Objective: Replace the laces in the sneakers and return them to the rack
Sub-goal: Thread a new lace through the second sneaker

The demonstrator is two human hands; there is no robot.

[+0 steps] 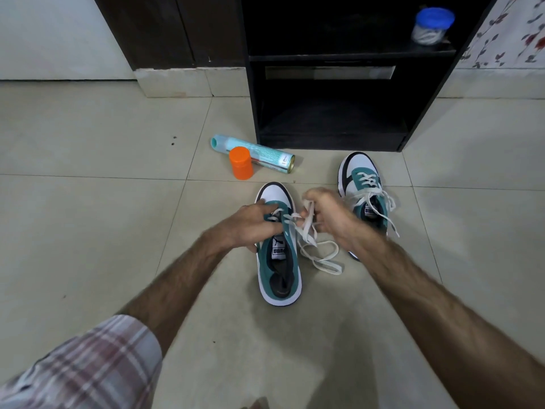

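Near sneaker (278, 261) sitting on floor (88, 172) at centre, toe pointing toward rack (333, 84). Left hand (250, 224) resting on its lace area; right hand (327, 215) just right of it, pinching lace (320, 255), which is trailing onto floor right of sneaker. Second sneaker (361, 181) lying further right, behind right hand, just before rack. Spray can (259, 153) lying on its side left of rack base, small jar (241, 163) standing touching its front. Lidded container (433, 25) sitting on rack's upper shelf, right end.

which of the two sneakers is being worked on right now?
The near sneaker: left hand holds it, right hand pulls its lace. The far sneaker by the rack sits untouched.
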